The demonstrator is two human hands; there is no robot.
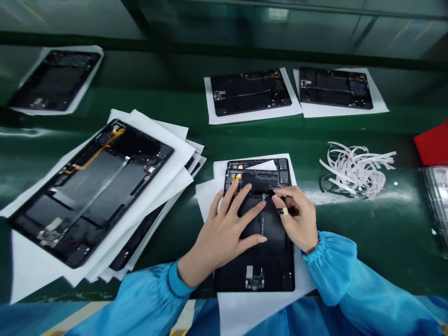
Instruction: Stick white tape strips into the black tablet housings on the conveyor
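An opened tablet housing [275, 247], black inside, lies on white paper sheets [252, 310] in front of me. My left hand [224, 235] rests over it with fingers spread, and its fingertips reach the upper half. The thumb and forefinger of my right hand [297, 217] are pinched together at the right of the upper half, beside a thin ribbon cable [262, 221]; whatever they hold is too small to make out. Yellowish tape is wrapped on one right finger. A white paper piece [264, 165] sits near the housing's top. A small circuit board [255, 281] shows at its bottom end.
Tablet housings interleaved with paper form a stack [94, 186] at left. More housings lie behind: one at far left [58, 79], two at back right [250, 93]. White strips [359, 172] are heaped at right, near a red object [434, 142] and clear plastic trays [436, 200].
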